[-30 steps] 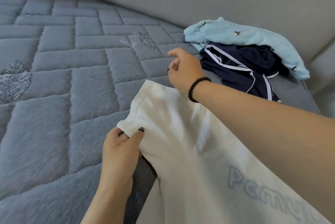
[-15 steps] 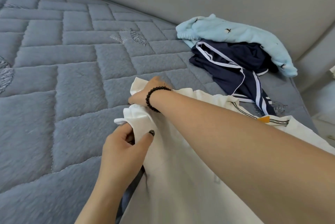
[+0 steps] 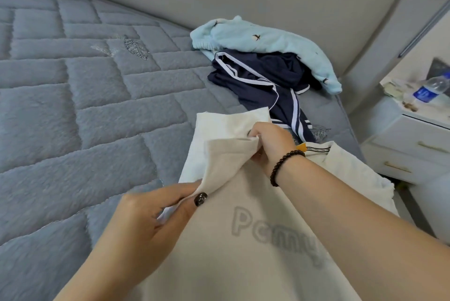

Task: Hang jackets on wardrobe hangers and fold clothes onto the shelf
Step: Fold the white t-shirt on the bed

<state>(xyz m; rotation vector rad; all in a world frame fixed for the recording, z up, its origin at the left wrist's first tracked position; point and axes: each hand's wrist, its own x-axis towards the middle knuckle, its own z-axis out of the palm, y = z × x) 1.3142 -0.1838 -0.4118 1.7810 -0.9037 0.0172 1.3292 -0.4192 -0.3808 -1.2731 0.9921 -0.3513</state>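
We have the white T-shirt point(image 3: 243, 252) spread on the bed point(image 3: 85, 130), at six o'clock; left hand point(image 3: 151, 218) and right hand point(image 3: 272, 144) each pinch its sleeve (dark clothes at one o'clock), so we should fold it inward, edges aligned

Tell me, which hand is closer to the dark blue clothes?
Right. The right hand grips the white shirt just below the dark blue clothes; the left hand pinches the shirt much farther down.
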